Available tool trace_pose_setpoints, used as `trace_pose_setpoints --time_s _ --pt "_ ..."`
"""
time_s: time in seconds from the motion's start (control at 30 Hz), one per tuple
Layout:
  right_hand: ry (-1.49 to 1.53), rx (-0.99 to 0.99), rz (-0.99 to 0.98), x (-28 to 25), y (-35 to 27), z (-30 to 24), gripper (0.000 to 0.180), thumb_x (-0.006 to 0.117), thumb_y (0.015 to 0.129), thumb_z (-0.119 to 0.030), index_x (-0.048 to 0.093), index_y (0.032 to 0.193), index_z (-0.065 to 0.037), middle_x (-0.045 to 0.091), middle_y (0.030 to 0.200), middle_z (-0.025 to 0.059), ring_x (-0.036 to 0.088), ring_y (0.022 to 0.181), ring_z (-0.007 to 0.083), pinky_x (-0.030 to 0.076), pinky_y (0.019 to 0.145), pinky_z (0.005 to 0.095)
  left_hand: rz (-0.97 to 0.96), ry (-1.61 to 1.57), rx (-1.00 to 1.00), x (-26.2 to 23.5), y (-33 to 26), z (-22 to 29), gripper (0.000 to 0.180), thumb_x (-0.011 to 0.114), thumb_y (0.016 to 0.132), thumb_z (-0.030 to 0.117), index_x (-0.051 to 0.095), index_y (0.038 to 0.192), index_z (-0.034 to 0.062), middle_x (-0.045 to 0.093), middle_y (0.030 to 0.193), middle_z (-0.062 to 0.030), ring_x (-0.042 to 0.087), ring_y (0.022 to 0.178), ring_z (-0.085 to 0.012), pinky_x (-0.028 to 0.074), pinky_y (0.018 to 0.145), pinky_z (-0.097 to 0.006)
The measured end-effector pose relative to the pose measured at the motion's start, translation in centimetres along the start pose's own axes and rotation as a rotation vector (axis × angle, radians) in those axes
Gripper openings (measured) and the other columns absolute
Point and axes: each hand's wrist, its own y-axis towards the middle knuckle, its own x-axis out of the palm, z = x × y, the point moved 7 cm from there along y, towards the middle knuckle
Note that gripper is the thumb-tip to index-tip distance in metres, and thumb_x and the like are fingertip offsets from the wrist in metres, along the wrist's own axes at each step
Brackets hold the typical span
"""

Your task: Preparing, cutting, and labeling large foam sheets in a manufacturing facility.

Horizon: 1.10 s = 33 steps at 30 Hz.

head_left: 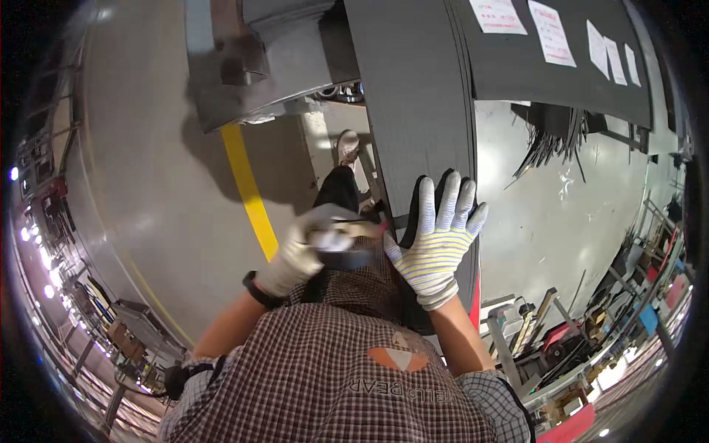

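Observation:
My left hand [290, 260], in a pale work glove, is closed around a blurred object with tan and dark grey parts [347, 240]. Motion smears this object, so its kind is unclear. It is beside the long edge of a stack of dark grey boards [413, 96], in front of my checked apron [325, 354]. On the near end of that stack my right hand [439, 247] lies flat, palm down with fingers spread. Its glove is white with yellow and grey-blue stripes, and it holds nothing.
A dark, flat-topped piece [288, 74] stands at the far left of the boards. Printed papers [552, 33] lie on a dark surface at the far right, above a bundle of thin dark strips [557, 140]. A yellow line [249, 192] crosses the floor; metal frames [502, 332] stand at the near right.

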Motion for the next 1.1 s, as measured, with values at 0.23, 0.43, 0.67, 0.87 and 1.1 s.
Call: trace_pose_setpoints --time_s 0.23,0.43,0.67,0.87,1.1 --pt "0.456 -0.499 0.161 -9.2 2.2 -1.8 0.047 0.070 0.078 -0.037 0.062 0.111 -0.004 0.058 0.115 0.0209 0.056 0.109 0.0367 0.036 0.099 0.0535 0.276 0.027 0.174 5.7 3.5 -0.4 0.051 0.064 0.090 0.034 0.047 0.130 0.0078 0.065 0.106 -0.0133 0.063 0.098 -0.0279 0.051 0.087 -0.044" --pt "0.297 -0.487 -0.456 -7.5 4.2 1.1 0.028 0.064 0.087 -0.034 0.060 0.091 -0.007 0.059 0.075 0.0084 0.061 0.071 0.0292 0.050 0.068 0.0396 0.140 -0.054 0.188 6.8 7.5 -4.5 0.050 0.068 0.090 0.035 0.052 0.124 0.0019 0.062 0.120 -0.0129 0.063 0.105 -0.0272 0.052 0.097 -0.038" --pt "-0.291 -0.253 -0.477 7.5 6.5 17.9 0.016 0.063 0.087 -0.032 0.070 0.089 -0.017 0.069 0.079 0.0108 0.066 0.069 0.0332 0.051 0.061 0.0420 0.149 -0.050 -0.094 7.0 7.3 -4.6 0.056 0.087 0.068 0.011 0.061 0.116 0.0008 0.065 0.114 -0.0046 0.061 0.105 -0.0197 0.050 0.090 -0.035" --pt "1.044 0.353 -0.457 7.4 8.0 15.3 0.048 0.057 0.096 -0.038 0.059 0.122 0.002 0.068 0.106 0.0206 0.064 0.100 0.0237 0.049 0.090 0.0346 -0.169 -0.711 -0.024 1.9 8.0 -8.1 0.057 0.067 0.090 0.038 0.051 0.129 -0.0001 0.055 0.124 -0.0082 0.051 0.114 -0.0210 0.042 0.099 -0.037" --pt "0.329 -0.157 -0.468 0.3 9.1 9.0 0.084 0.045 0.092 -0.064 0.051 0.117 0.016 0.059 0.106 0.0360 0.055 0.110 0.0476 0.041 0.099 0.0465 0.218 0.262 0.204 3.9 7.5 -2.5 0.063 0.063 0.094 0.036 0.039 0.140 -0.0004 0.049 0.133 -0.0063 0.050 0.115 -0.0168 0.044 0.097 -0.034"
